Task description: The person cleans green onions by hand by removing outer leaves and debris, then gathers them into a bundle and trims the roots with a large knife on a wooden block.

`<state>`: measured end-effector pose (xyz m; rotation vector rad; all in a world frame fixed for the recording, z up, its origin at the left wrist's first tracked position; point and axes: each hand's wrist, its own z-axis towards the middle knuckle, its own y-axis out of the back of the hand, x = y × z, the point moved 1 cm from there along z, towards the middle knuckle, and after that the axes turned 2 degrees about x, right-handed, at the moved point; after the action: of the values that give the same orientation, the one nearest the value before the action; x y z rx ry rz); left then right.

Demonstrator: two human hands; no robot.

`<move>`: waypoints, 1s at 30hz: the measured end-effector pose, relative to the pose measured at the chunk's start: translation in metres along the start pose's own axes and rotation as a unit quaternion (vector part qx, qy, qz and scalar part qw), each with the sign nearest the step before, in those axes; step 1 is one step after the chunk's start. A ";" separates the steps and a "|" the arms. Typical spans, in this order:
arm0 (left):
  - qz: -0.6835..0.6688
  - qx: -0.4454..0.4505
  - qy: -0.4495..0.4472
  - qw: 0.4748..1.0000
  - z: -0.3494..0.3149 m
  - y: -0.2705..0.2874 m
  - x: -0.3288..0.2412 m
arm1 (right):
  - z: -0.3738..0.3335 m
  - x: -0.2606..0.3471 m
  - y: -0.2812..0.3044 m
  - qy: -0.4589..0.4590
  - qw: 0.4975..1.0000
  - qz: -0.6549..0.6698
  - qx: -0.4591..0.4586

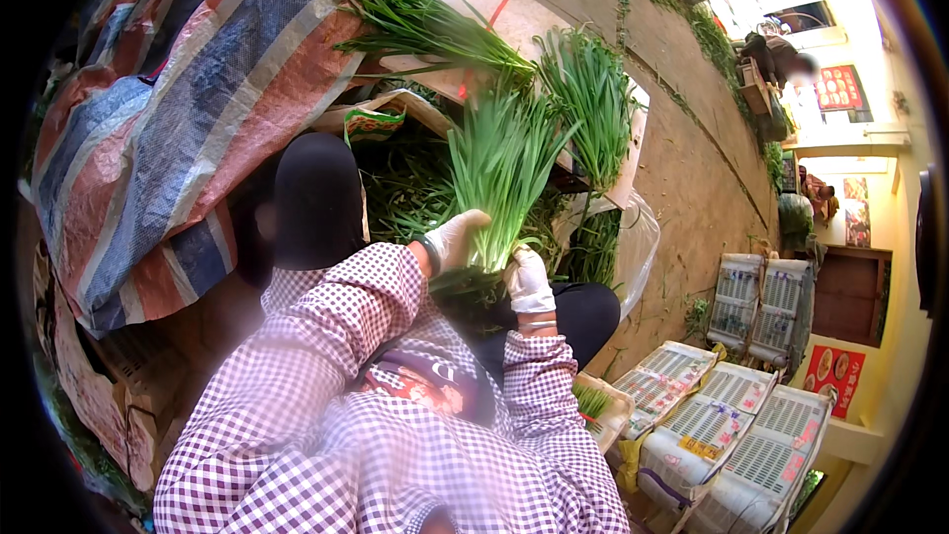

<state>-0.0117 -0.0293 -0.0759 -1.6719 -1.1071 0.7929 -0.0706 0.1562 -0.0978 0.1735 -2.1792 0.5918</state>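
**Chive bunch, two-hand hold**

Left hand (457, 237) and right hand (528, 282), gloved, both clenched around the chive bunch (502, 168) near its base. Leaves fan above the grip: light, floppy, bruise easily. Best gripped low, where stems are firmest.

Tarpaulin (168, 109) left of chives (504, 158)

Ground: we see bare packed earth (692, 188) sloping off to the right, a strip of green weeds (707, 35) along its far edge.
Left: we see a striped blue, red and grey tarpaulin (168, 109) draped over a heap.
Right: we see stacked white crates (727, 430) and yellow walls (870, 237) with red signs (838, 87).
Light: we see bright daylight.
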 end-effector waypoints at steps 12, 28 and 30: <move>-0.060 0.025 -0.052 0.997 -0.005 -0.012 0.000 | -0.014 0.013 -0.019 0.100 0.959 -0.220 -0.146; 0.019 0.013 -0.050 0.998 0.012 0.012 0.004 | -0.030 0.028 -0.058 0.090 0.945 -0.303 -0.083; -0.009 0.040 -0.040 0.998 0.011 0.019 0.008 | -0.032 0.027 -0.065 0.062 0.958 -0.273 -0.056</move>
<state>-0.0125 -0.0203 -0.0974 -1.5717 -1.1298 0.8882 -0.0444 0.1162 -0.0369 0.6342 -1.9171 0.1575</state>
